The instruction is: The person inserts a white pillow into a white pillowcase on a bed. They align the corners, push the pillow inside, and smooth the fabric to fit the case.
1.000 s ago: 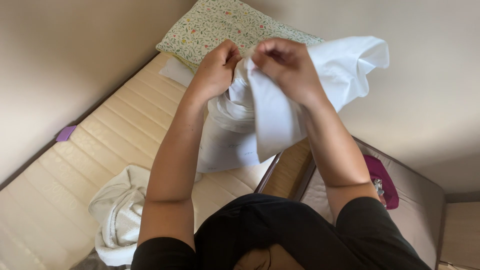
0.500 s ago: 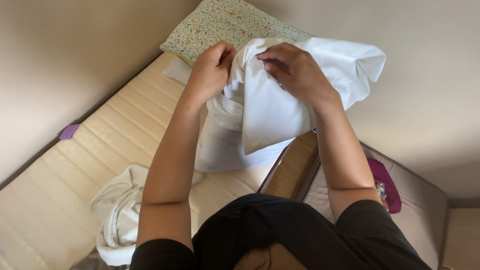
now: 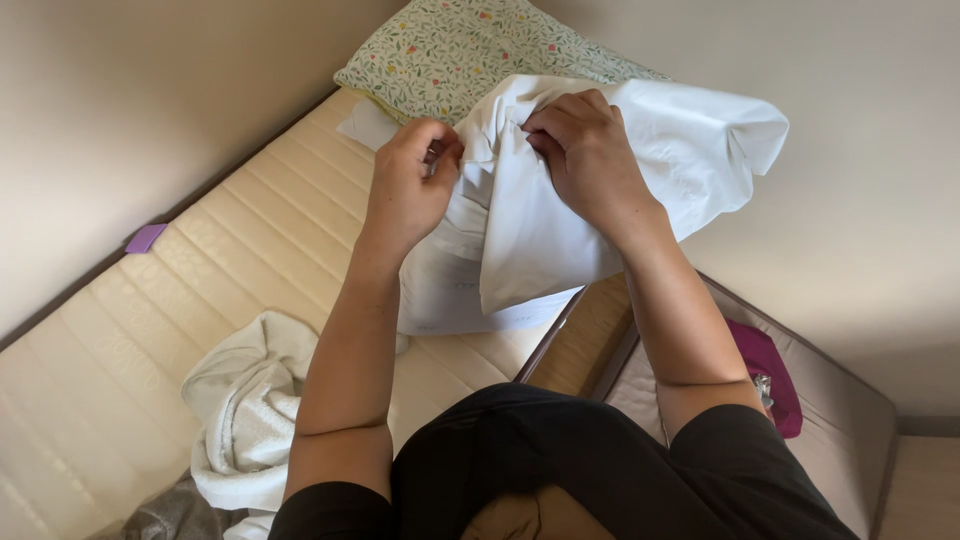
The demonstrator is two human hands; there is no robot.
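a: hands?
b: left hand (image 3: 412, 185) and right hand (image 3: 585, 155) both had a closed grip, pinching the white pillowcase (image 3: 560, 215) at its top edge, held up over the bare mattress (image 3: 150, 330).
a: around it?
b: floral pillow (image 3: 455, 50) at 12 o'clock, crumpled white towel (image 3: 245, 410) at 7, magenta cloth (image 3: 765, 375) at 4.
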